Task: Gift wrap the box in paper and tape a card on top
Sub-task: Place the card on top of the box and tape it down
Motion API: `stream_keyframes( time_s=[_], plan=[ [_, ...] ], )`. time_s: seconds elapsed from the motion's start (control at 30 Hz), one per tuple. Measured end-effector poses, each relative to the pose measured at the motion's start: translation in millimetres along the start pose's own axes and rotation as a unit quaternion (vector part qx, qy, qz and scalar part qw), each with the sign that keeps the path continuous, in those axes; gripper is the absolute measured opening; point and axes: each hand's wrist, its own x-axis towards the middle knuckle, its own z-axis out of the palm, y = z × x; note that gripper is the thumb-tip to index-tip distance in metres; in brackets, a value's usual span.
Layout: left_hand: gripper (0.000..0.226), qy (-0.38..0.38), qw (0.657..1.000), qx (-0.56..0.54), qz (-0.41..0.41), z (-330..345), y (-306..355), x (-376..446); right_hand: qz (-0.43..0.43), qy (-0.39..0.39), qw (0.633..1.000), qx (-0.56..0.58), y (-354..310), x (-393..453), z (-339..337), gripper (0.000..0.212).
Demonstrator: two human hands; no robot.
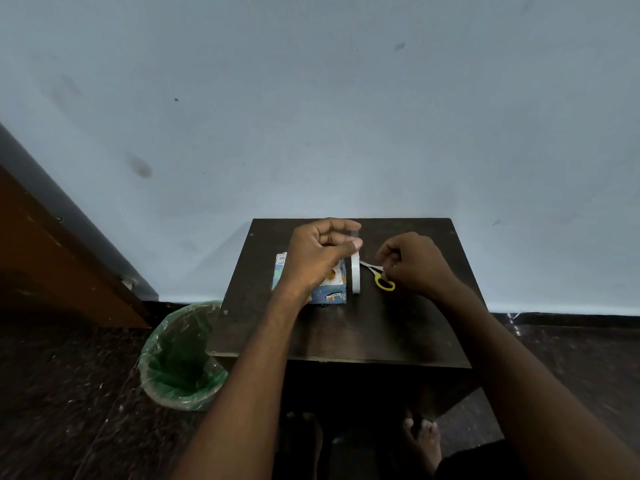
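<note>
A small box (pixel 330 294) wrapped in blue patterned paper sits on the dark wooden table (pixel 346 334), partly hidden under my left forearm. A white tape roll (pixel 355 276) stands on edge just right of the box. My left hand (pixel 320 252) is raised above them, thumb and forefinger pinching a strip of clear tape (pixel 356 235) pulled up from the roll. Scissors (pixel 379 275) with yellow handles lie right of the roll. My right hand (pixel 414 263) has its curled fingers on the scissor handles. No card is visible.
A bin lined with a green bag (pixel 181 358) stands on the floor at the table's left front corner. A pale wall rises directly behind the table. A wooden door or panel (pixel 52 258) stands at far left. My bare feet show below the table.
</note>
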Motion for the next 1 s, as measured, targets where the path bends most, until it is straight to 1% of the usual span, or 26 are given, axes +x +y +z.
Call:
stream_keyframes(
  time_s=[0.1, 0.2, 0.27, 0.4, 0.5, 0.6, 0.67, 0.73, 0.8, 0.87, 1.0],
  plan=[
    [0.023, -0.001, 1.000, 0.017, 0.012, 0.0, -2.7, 1.7, 0.021, -0.014, 0.998, -0.051, -2.1, -2.6, 9.8, 0.028],
    [0.023, -0.007, 0.998, 0.054, 0.033, 0.3, -5.5, 1.8, 0.017, 0.013, 0.998, -0.064, -4.0, -6.2, 15.3, 0.018],
    [0.023, -0.009, 0.996, 0.078, 0.038, -0.5, -6.3, 0.7, 0.016, 0.035, 0.996, -0.086, -3.8, -6.9, 16.1, 0.016],
    [0.023, 0.001, 0.997, 0.067, 0.033, -3.0, -8.2, 1.5, 0.017, 0.060, 0.988, -0.138, -5.0, -6.2, 20.5, 0.018],
    [0.024, 0.006, 0.998, 0.061, 0.026, -3.5, -7.5, 1.9, 0.019, 0.075, 0.985, -0.155, -4.3, -6.9, 22.0, 0.019],
    [0.025, 0.006, 0.998, 0.065, 0.024, -5.0, -6.7, 2.1, 0.033, 0.076, 0.991, -0.105, -0.7, -2.7, 17.9, 0.029],
    [0.025, 0.010, 0.997, 0.068, 0.023, -6.5, -7.1, 2.5, 0.044, 0.061, 0.997, -0.022, 0.8, 2.5, 12.2, 0.037],
    [0.024, 0.017, 0.997, 0.069, 0.021, -7.0, -7.6, 2.6, 0.041, 0.045, 0.995, 0.073, 0.7, 5.4, 4.7, 0.040],
    [0.024, 0.025, 0.997, 0.072, 0.023, -7.3, -8.5, 3.1, 0.002, 0.033, 0.993, 0.116, 1.7, 4.2, -4.0, 0.036],
    [0.024, 0.029, 0.997, 0.072, 0.024, -7.6, -8.9, 3.4, -0.040, 0.014, 0.992, 0.121, 5.0, 3.3, -11.0, 0.030],
    [0.028, 0.030, 0.996, 0.075, 0.028, -10.9, -7.9, 4.0, -0.071, -0.039, 0.981, 0.177, 9.7, 2.2, -18.7, 0.029]
  ],
)
